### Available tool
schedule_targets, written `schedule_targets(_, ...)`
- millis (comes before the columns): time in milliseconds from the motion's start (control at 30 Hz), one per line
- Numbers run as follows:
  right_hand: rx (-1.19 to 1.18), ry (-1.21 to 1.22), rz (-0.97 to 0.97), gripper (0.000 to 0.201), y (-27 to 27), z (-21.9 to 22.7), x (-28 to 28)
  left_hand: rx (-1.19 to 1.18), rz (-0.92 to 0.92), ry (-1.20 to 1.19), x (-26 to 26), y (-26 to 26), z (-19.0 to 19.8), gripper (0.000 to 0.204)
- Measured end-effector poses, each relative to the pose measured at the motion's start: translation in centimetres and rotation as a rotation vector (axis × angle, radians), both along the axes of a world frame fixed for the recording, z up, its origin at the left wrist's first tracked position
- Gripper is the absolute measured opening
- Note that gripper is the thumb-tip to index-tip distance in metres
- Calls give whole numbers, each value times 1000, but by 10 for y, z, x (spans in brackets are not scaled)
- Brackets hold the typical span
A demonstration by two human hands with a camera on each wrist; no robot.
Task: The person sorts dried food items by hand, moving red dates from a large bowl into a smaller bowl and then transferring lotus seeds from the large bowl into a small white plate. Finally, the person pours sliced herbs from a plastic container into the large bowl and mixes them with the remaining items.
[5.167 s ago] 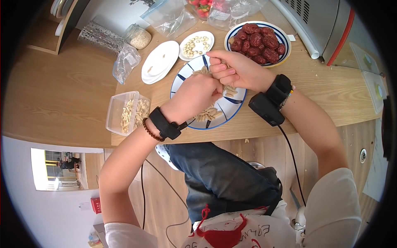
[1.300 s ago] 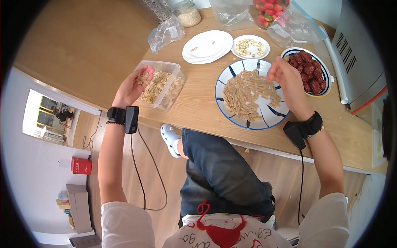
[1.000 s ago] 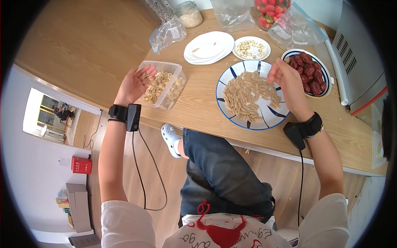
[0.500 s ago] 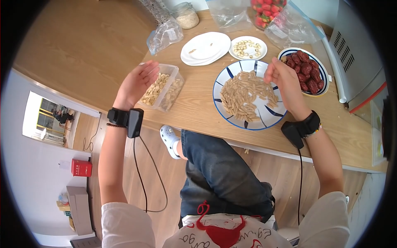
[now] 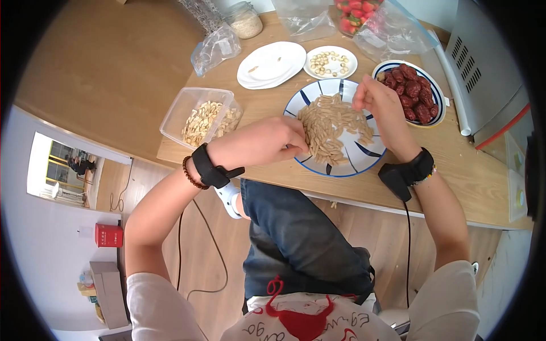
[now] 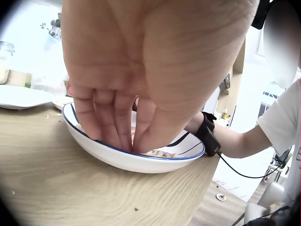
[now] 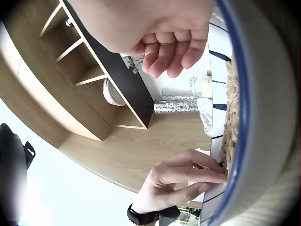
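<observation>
A white plate with a blue rim holds a heap of pale tan, elongated, seed-like pieces. My left hand reaches over the plate's left side, its bent fingertips down at the pieces. In the right wrist view, the left thumb is slightly apart from the fingertips. My right hand hovers over the plate's right side, its fingers loosely curled; nothing shows in them in the right wrist view. A clear plastic box beside my left forearm contains cream-coloured flat pieces.
A bowl of wrinkled dark red dates stands behind my right hand. At the back are white plates, a small plate of round pale kernels, plastic bags, strawberries and a glass jar. A white tube lies right.
My left hand, earlier open over the plastic box with pieces on its palm and then bare, has moved right to the plate. The right hand, at the left hand's fingers 5 seconds ago, now hovers apart.
</observation>
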State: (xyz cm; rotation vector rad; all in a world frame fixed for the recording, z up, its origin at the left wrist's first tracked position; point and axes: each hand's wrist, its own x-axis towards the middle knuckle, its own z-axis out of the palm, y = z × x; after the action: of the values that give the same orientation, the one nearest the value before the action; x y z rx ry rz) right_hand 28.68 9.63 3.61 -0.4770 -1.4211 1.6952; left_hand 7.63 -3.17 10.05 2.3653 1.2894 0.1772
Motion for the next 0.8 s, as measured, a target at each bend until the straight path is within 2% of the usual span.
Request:
schedule_targets(133,-2,-14,11,37,-2,1,-1,52,-71,122,3,-4,4,18)
schedule_targets(333,-2,5,5,38,2,-2,-1,140,-165,142,3,-8,9,18)
schedule_targets(533,-1,-14,20,38,-1,1,-1,52,-86,96,1,-4,11,13)
schedule_targets(733,-5,-23,11,38,-1,0,-2,157,-87,118,-6,-8,23,11)
schedule_targets(800,11,-13,15,38,1,-2,-1,270,56,151,-16,-11,32,10)
